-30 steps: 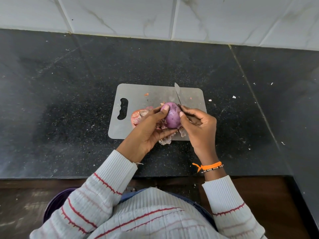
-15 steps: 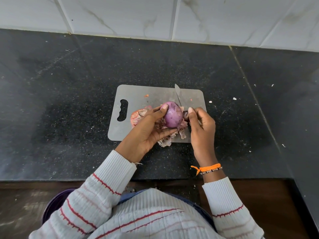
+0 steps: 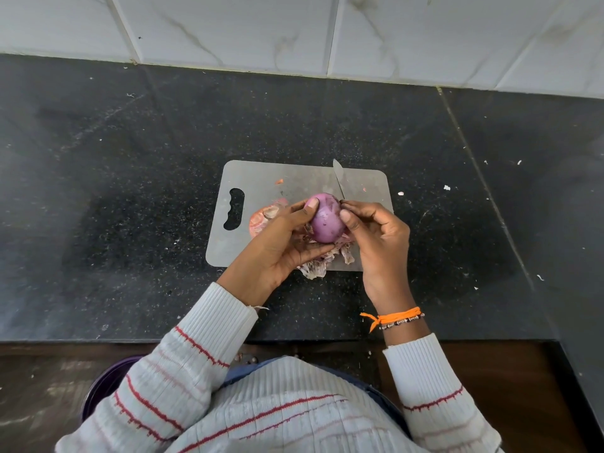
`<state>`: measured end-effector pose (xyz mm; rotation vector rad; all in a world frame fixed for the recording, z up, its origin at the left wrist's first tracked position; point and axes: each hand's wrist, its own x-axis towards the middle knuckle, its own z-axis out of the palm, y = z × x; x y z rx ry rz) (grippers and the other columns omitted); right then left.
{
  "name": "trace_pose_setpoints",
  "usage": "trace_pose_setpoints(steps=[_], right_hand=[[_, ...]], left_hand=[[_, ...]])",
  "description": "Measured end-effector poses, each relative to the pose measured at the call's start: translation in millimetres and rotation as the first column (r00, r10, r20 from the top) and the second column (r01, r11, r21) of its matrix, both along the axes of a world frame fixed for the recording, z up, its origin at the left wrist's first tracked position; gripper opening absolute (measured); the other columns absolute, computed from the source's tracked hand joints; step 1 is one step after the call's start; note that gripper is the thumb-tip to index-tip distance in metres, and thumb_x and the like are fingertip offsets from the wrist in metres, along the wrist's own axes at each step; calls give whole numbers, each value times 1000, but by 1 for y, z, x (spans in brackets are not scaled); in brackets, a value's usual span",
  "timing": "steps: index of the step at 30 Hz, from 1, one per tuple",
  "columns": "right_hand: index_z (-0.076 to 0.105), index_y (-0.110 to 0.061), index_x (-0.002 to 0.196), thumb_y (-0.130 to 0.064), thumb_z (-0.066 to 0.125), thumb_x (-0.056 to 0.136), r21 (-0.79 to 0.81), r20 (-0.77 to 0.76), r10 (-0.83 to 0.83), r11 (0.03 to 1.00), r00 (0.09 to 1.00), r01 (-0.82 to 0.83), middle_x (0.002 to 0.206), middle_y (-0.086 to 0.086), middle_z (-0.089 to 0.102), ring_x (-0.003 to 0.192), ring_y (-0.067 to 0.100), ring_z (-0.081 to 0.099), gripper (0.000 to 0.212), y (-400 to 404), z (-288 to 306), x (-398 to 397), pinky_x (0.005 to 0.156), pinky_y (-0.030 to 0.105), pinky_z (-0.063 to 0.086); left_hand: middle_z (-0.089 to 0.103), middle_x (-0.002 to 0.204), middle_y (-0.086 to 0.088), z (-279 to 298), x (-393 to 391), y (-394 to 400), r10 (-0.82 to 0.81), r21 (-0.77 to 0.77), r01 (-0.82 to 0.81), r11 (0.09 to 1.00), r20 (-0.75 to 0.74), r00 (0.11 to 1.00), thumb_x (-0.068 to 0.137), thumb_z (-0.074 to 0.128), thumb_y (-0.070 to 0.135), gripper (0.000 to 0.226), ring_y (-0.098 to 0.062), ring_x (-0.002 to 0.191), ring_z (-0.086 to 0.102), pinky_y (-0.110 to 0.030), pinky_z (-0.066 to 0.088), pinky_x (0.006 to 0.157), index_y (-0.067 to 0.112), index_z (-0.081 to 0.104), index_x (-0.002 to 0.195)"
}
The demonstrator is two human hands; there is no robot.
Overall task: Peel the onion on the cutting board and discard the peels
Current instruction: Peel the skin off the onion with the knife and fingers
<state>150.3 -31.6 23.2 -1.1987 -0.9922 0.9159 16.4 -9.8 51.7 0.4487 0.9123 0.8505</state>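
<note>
Hands meet over the near edge of the grey cutting board, and between them we see the purple onion, mostly bare of its dry skin and held just above the board. Our left hand cups it from the left and below, thumb pressed on top, fingers curled beneath. Our right hand closes on its right side, thumb against the flesh; the fingers are also curled round a knife, whose blade points away across the board while the handle is hidden in the grip. Loose peels hang below the onion and over the board's near edge, and an orange-pink peel lies behind the left hand. The board sits on a black speckled countertop. An orange wristband circles the right wrist.
</note>
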Motion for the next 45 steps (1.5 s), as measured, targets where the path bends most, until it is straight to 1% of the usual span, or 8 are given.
trace_pose_setpoints(steps=[3,10,15,22,29,37,43,45], right_hand=[[69,-7,89,-2,63,84,-18,-20,-36,999,999,36,86,2,70,84,10,67,9,1,-1,-2,74,24,54],[67,-11,98,-3,71,76,-84,-168,13,996,986,-27,102,6,70,97,13,68,24,0,3,-11,77,19,53],[69,-5,97,-2,67,76,-109,-322,12,993,947,-50,99,5,71,99,16,66,21,5,6,-11,86,25,54],[68,-5,100,0,58,85,-111,-290,52,990,956,-87,102,4,71,106,23,65,18,8,0,-8,92,37,53],[68,-1,96,0,67,80,-109,-231,-14,994,973,-11,98,4,72,94,13,69,16,7,4,-13,79,23,56],[69,-8,96,-4,55,91,-122,-134,-40,992,990,23,94,6,72,92,16,68,15,9,-6,-9,78,28,56],[67,-10,95,-6,70,78,-86,-151,1,996,989,-14,95,5,71,91,12,68,17,4,0,-13,73,20,53],[68,-9,89,-5,66,82,-70,-128,-11,998,992,2,91,5,71,89,15,67,9,5,0,-11,73,24,54]], left_hand=[[62,93,-11,0,1,0,1,-4,-1,1000,11,1000,92,53,19,5,-23,72,69,-34,59,60,15,57,92],[60,103,-16,-3,2,2,-25,31,24,999,35,999,92,53,16,11,-25,82,66,-33,60,62,12,58,100],[60,111,-16,-5,0,6,-48,77,45,996,47,998,92,51,17,25,-28,86,67,-37,60,69,9,54,116],[61,105,-14,-6,-3,7,-24,40,22,999,51,998,93,50,16,14,-26,77,70,-39,58,68,12,57,105],[61,102,-13,-7,-2,7,-32,54,29,998,60,998,93,49,15,13,-26,78,69,-38,58,68,12,58,103],[61,103,-11,-7,-2,5,-26,12,25,1000,66,997,94,49,15,11,-26,83,68,-36,60,63,14,58,101],[63,100,-13,-4,-1,5,-15,26,13,1000,78,997,93,50,15,11,-24,75,71,-34,60,61,12,58,101],[62,103,-13,-4,-2,4,-25,38,23,999,54,998,93,51,15,12,-25,77,70,-33,60,61,13,58,103]])
